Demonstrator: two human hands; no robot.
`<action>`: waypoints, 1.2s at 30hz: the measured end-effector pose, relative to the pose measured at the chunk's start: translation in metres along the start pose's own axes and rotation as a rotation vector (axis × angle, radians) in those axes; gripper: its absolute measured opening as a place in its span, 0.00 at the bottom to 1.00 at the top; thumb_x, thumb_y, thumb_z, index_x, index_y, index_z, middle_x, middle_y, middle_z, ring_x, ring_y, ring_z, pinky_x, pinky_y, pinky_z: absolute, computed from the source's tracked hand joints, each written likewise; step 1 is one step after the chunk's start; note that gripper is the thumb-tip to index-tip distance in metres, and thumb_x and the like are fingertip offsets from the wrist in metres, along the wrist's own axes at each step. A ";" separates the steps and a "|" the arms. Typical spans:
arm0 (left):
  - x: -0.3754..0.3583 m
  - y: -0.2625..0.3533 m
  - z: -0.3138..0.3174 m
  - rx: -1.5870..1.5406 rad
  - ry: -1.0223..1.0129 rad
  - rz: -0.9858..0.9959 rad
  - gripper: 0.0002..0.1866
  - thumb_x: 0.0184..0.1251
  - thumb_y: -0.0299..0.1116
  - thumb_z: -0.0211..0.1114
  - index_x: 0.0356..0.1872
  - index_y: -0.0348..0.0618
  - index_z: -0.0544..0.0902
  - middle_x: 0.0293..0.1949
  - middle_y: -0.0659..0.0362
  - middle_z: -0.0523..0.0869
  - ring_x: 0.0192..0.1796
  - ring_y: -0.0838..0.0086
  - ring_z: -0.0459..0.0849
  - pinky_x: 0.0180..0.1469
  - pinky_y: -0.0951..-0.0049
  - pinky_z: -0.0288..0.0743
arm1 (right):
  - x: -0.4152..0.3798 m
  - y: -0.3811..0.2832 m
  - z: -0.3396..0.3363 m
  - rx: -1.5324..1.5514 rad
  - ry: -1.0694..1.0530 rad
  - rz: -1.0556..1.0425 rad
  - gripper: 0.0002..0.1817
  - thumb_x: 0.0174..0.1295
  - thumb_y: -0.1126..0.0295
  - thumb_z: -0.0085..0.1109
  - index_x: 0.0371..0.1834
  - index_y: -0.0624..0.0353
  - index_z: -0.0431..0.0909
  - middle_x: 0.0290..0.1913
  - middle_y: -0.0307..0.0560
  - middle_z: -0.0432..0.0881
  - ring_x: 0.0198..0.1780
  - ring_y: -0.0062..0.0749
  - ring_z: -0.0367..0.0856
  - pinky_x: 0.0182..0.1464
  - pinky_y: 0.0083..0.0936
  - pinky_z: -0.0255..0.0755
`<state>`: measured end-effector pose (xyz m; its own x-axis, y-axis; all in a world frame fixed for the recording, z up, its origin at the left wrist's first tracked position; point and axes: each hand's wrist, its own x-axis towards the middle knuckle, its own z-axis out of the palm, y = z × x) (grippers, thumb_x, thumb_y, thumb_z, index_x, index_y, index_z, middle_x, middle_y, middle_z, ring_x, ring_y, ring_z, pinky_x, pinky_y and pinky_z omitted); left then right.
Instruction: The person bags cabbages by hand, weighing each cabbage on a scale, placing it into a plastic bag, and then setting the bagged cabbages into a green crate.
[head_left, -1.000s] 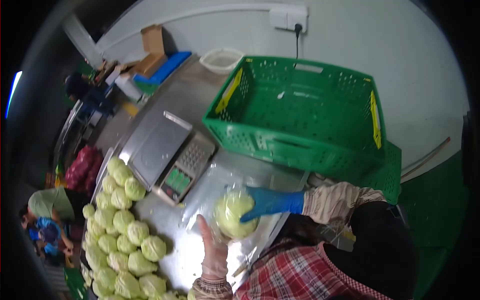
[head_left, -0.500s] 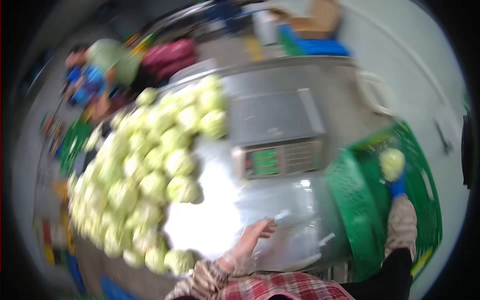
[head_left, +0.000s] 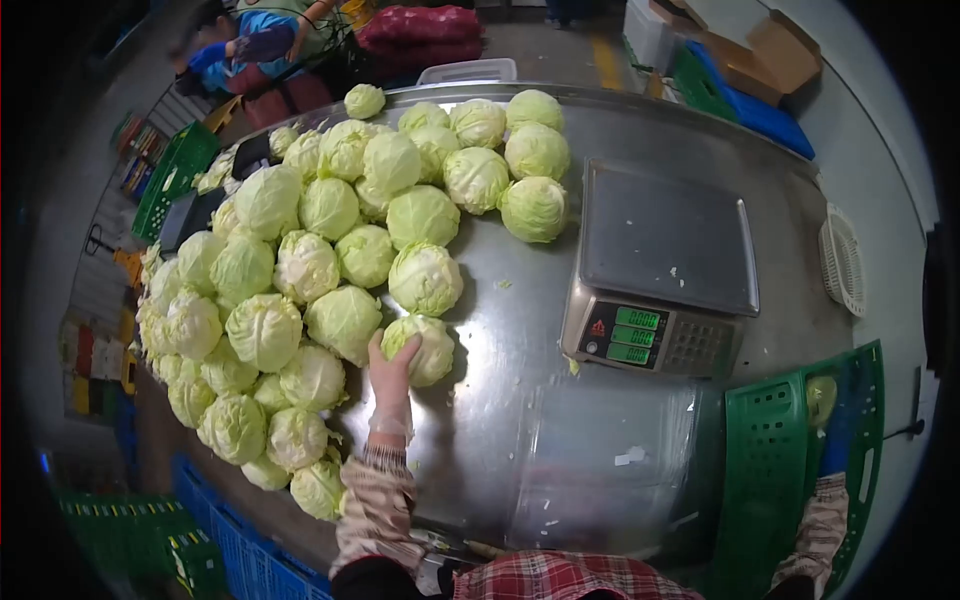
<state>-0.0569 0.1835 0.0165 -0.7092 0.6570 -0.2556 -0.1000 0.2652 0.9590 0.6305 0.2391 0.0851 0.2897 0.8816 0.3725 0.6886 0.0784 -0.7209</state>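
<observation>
Here, left hand (head_left: 390,385) on cabbage (head_left: 434,353) — round, leafy

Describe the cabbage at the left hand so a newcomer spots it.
On the metal table, a cabbage pile spreads left of the scale. The cabbage sits on the pile's right edge, roughly level with the scale's display. Unlike its neighbours, it has the left hand on it.

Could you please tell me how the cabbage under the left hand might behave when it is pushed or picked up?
The cabbage would probably roll if nudged, being rounded and resting on a smooth metal tabletop. Its leaves look closely wrapped, so it is likely firm rather than floppy, and perhaps fairly heavy for its size.
</observation>
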 end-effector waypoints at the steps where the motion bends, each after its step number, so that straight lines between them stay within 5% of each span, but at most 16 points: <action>1: 0.001 -0.005 -0.005 -0.126 -0.016 -0.005 0.37 0.51 0.34 0.69 0.62 0.31 0.65 0.53 0.51 0.75 0.53 0.67 0.76 0.56 0.71 0.71 | -0.010 -0.075 0.038 -0.106 -0.101 -0.169 0.23 0.63 0.76 0.48 0.63 0.65 0.63 0.58 0.50 0.71 0.56 0.32 0.71 0.60 0.28 0.65; 3: -0.009 -0.008 -0.012 -0.308 -0.076 -0.077 0.32 0.58 0.37 0.63 0.61 0.32 0.65 0.54 0.50 0.75 0.55 0.64 0.76 0.55 0.65 0.73 | -0.039 -0.122 0.065 -0.001 -0.178 -0.167 0.25 0.59 0.81 0.49 0.63 0.63 0.65 0.57 0.48 0.72 0.56 0.31 0.71 0.60 0.27 0.65; 4: -0.010 -0.008 -0.012 -0.446 -0.129 -0.162 0.31 0.60 0.39 0.61 0.61 0.33 0.66 0.55 0.50 0.75 0.56 0.63 0.76 0.55 0.63 0.73 | -0.067 -0.155 0.101 -0.214 -0.498 -0.437 0.24 0.60 0.75 0.54 0.62 0.61 0.66 0.56 0.47 0.72 0.55 0.34 0.73 0.59 0.30 0.66; 6: -0.019 -0.004 0.002 -0.564 -0.213 -0.142 0.29 0.62 0.40 0.57 0.60 0.33 0.67 0.57 0.50 0.74 0.58 0.62 0.75 0.59 0.61 0.71 | -0.135 -0.050 0.161 0.401 -0.828 0.233 0.29 0.53 0.68 0.65 0.58 0.63 0.68 0.52 0.55 0.74 0.53 0.43 0.73 0.56 0.36 0.69; 7: -0.026 0.012 0.017 -0.576 -0.294 -0.084 0.29 0.62 0.41 0.57 0.60 0.33 0.67 0.57 0.51 0.74 0.58 0.63 0.75 0.61 0.62 0.68 | -0.125 -0.193 0.165 0.000 -0.862 -0.213 0.29 0.56 0.53 0.63 0.56 0.61 0.71 0.54 0.56 0.76 0.52 0.48 0.75 0.56 0.37 0.67; 8: -0.028 0.028 0.038 -0.504 -0.342 -0.024 0.28 0.61 0.39 0.56 0.60 0.34 0.67 0.56 0.52 0.75 0.56 0.65 0.76 0.63 0.63 0.66 | -0.153 -0.169 0.189 0.024 -0.833 -0.481 0.29 0.55 0.52 0.62 0.55 0.59 0.72 0.54 0.54 0.76 0.51 0.47 0.76 0.54 0.39 0.68; 10: -0.037 0.079 0.090 -0.427 -0.435 0.051 0.34 0.49 0.31 0.65 0.60 0.34 0.66 0.53 0.51 0.75 0.54 0.65 0.76 0.56 0.67 0.71 | -0.190 -0.170 0.206 0.008 -0.937 -0.642 0.28 0.54 0.52 0.63 0.54 0.57 0.73 0.52 0.51 0.77 0.48 0.44 0.76 0.52 0.38 0.68; 13: -0.041 0.114 0.174 -0.254 -0.579 0.280 0.41 0.47 0.41 0.73 0.61 0.33 0.65 0.54 0.49 0.72 0.56 0.64 0.73 0.57 0.69 0.69 | -0.228 -0.176 0.212 -0.038 -0.980 -0.716 0.25 0.55 0.51 0.61 0.50 0.56 0.75 0.49 0.49 0.78 0.46 0.41 0.76 0.49 0.36 0.69; 15: -0.026 0.096 0.228 -0.087 -0.552 0.381 0.44 0.46 0.46 0.73 0.61 0.31 0.65 0.56 0.44 0.71 0.59 0.60 0.71 0.61 0.68 0.64 | -0.246 -0.170 0.213 -0.102 -1.205 -0.674 0.21 0.56 0.54 0.58 0.47 0.56 0.77 0.52 0.48 0.76 0.51 0.42 0.74 0.52 0.38 0.68; 20: -0.034 0.091 0.264 0.272 -0.561 0.446 0.45 0.47 0.51 0.70 0.62 0.31 0.65 0.60 0.44 0.69 0.62 0.57 0.69 0.64 0.65 0.61 | -0.298 -0.126 0.230 -0.260 -0.912 -0.992 0.16 0.48 0.57 0.58 0.38 0.53 0.78 0.50 0.47 0.76 0.51 0.40 0.73 0.48 0.38 0.66; 22: -0.038 0.087 0.255 0.216 -0.438 0.621 0.41 0.51 0.49 0.69 0.62 0.33 0.65 0.61 0.46 0.69 0.62 0.58 0.69 0.65 0.63 0.59 | -0.287 -0.138 0.227 -0.131 -1.117 -0.799 0.15 0.48 0.56 0.59 0.34 0.52 0.78 0.44 0.46 0.77 0.45 0.39 0.75 0.44 0.38 0.66; 24: -0.060 0.087 0.212 0.130 -0.447 0.685 0.37 0.55 0.46 0.67 0.60 0.32 0.67 0.60 0.46 0.71 0.62 0.57 0.69 0.66 0.63 0.57 | -0.280 -0.142 0.222 -0.114 -1.093 -0.846 0.13 0.49 0.54 0.59 0.30 0.49 0.78 0.34 0.42 0.76 0.38 0.37 0.74 0.40 0.36 0.65; 30: -0.141 0.039 0.035 0.581 -1.166 1.037 0.37 0.51 0.44 0.68 0.62 0.40 0.67 0.60 0.46 0.70 0.63 0.52 0.68 0.63 0.57 0.62 | -0.278 -0.140 0.218 0.129 -0.765 -0.779 0.11 0.52 0.55 0.60 0.23 0.50 0.79 0.29 0.40 0.77 0.34 0.38 0.76 0.36 0.36 0.69; 36: -0.198 -0.002 -0.020 0.987 -1.522 1.320 0.38 0.48 0.47 0.68 0.63 0.52 0.67 0.64 0.50 0.66 0.65 0.55 0.66 0.63 0.46 0.60 | -0.238 -0.159 0.208 0.102 -0.891 -0.472 0.12 0.56 0.58 0.60 0.26 0.55 0.81 0.29 0.47 0.79 0.33 0.46 0.78 0.38 0.38 0.72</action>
<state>0.0699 0.0388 0.0678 0.8848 0.4620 -0.0605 0.4459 -0.8019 0.3976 0.3138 0.1140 -0.0103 -0.6277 0.7732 0.0905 0.5325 0.5112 -0.6746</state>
